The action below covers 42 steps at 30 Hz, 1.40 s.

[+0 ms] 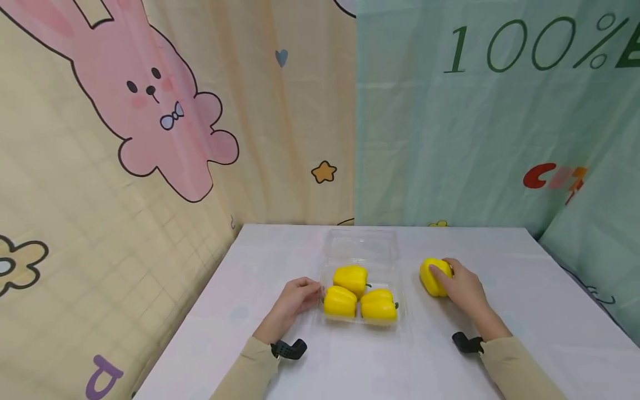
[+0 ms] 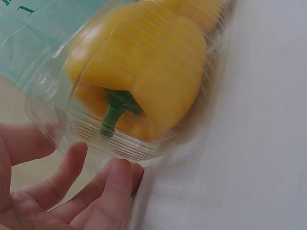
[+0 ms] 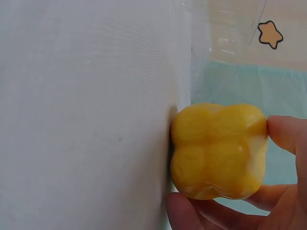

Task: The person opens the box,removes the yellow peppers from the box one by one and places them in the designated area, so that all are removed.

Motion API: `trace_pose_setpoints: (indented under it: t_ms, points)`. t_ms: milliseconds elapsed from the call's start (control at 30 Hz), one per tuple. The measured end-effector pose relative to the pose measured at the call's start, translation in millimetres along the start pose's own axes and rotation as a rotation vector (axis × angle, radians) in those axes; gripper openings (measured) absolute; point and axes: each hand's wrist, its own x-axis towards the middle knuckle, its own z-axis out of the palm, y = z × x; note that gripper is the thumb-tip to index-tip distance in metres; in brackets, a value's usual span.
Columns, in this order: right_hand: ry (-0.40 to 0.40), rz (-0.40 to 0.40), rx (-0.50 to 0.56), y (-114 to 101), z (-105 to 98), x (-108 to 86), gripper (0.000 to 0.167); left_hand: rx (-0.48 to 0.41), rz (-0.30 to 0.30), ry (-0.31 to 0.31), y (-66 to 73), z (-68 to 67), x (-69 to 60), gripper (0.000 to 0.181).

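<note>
The right hand (image 1: 466,289) is grasping a yellow pepper (image 1: 428,279) right of the clear container (image 1: 387,279), where three more peppers (image 1: 350,279) are sitting, while the left hand (image 1: 294,301) is touching its left side (whether that grip is pinching, I can't tell).

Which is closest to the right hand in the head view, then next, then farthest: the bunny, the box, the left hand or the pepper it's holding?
1. Pepper: held in the right hand.
2. Box: left of that hand.
3. Left hand: at the box's left side.
4. Bunny: far upper left.
</note>
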Motion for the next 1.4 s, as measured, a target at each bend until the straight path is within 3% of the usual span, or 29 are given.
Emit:
trace_pose_setpoints:
  t_ms: [133,233,500,733,967,1400]
  points:
    - [-0.034,0.027,-0.004,7.1,4.4,-5.7,0.089,0.001,-0.034,0.002,-8.1,0.1,-5.7,0.029]
    - [-0.016,0.001,-0.011,9.2,6.3,-7.3,0.086,0.002,-0.028,0.007,-10.2,-0.8,-7.4,0.028]
    - [0.005,-0.054,0.014,-1.0,1.3,-2.8,0.078,0.009,0.010,0.002,-2.0,-3.5,-6.0,0.034]
    - [0.011,-0.058,0.000,-2.6,-1.9,0.6,0.079,-0.004,0.000,0.003,1.8,-2.2,-6.2,0.036]
    - [0.066,-0.062,-0.012,-0.6,-6.0,2.5,0.078,-0.029,-0.002,-0.017,0.2,-1.6,-2.3,0.033]
    - [0.200,-0.136,-0.014,-6.6,-8.3,1.8,0.070,0.005,-0.001,-0.001,3.4,0.9,-1.1,0.032]
